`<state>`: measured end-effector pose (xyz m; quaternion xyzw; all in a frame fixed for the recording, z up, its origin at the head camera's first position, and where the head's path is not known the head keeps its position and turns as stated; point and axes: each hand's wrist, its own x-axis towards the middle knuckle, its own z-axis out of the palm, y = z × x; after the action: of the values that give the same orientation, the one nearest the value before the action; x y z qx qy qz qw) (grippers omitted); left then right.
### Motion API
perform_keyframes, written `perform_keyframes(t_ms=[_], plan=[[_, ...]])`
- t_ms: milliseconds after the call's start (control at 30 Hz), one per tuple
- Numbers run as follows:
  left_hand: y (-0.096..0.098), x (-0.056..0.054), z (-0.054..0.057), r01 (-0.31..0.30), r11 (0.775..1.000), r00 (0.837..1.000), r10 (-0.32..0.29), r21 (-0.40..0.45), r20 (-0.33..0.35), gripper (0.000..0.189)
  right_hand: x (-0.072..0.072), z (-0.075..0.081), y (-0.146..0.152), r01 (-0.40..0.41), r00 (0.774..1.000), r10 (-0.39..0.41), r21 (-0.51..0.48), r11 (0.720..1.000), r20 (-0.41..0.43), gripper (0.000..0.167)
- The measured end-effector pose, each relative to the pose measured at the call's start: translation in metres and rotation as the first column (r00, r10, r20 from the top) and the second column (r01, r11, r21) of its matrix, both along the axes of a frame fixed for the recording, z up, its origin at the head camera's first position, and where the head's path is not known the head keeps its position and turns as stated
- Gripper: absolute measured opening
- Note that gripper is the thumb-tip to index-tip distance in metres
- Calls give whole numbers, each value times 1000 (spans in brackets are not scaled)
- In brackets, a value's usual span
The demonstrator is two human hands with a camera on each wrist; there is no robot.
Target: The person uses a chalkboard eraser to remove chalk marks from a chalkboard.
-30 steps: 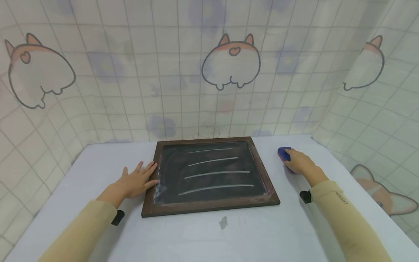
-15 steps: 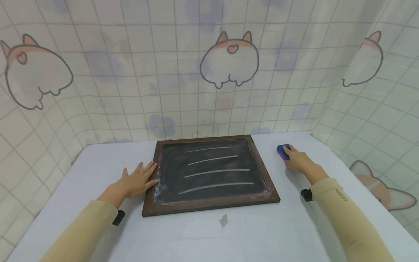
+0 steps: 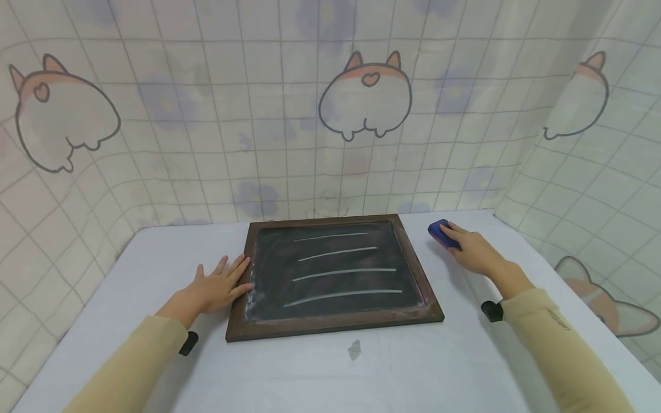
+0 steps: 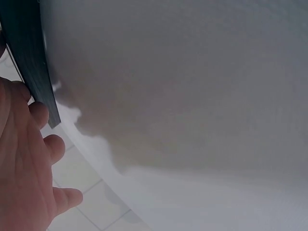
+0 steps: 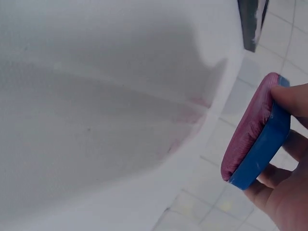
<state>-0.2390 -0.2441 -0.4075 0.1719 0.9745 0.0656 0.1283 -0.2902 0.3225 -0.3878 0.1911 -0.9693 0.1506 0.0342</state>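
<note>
Head view: a chalkboard [image 3: 273, 244] in a brown frame [image 3: 341, 323] lies on a white counter [image 3: 294, 378], four pale chalk lines [image 3: 344, 272] running across its dark surface. The left hand [image 3: 209, 291] is spread at the board's left side, its fingertips touching the frame. To the right of the board, near its far corner and apart from it, the right hand [image 3: 474, 250] pinches a blue-topped eraser [image 3: 440, 229] between thumb and fingers. From here the eraser shows mostly its blue back, and its height is hard to judge.

The right wrist view adds the eraser's rounded pink pad [image 5: 250, 127], tilted clear of the counter, and pink smears [image 5: 190, 115] on the white surface, to the right of the board; only a dark bit of the board itself enters. The left wrist view shows the board's side edge-on with the left hand's fingertips against it, but neither the chalk lines nor the eraser. A grey patch [image 3: 354, 350] sits just before the board's near edge, visible only from the head.
</note>
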Motion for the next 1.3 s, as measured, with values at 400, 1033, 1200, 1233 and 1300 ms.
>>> perform_keyframes(t_ms=[400,1033,1200,1233,1300], plan=[[-6,-9,-8,14,1000,999,-15,-10,-36,84,29,7,-32,-281,958,278,-36,959,-66,54],[-9,1,-2,99,994,990,-103,-43,-93,79,42,-5,-53,-419,893,440,-185,889,92,61],[-8,3,-4,91,995,993,-93,-28,-79,81,45,-7,-55,-417,876,455,-222,881,160,63],[-8,4,-4,88,996,993,-90,-27,-79,81,46,-8,-56,-427,870,465,-221,877,164,63],[-9,5,-5,82,996,993,-85,-33,-82,81,47,-8,-60,-448,856,485,-214,868,176,63]])
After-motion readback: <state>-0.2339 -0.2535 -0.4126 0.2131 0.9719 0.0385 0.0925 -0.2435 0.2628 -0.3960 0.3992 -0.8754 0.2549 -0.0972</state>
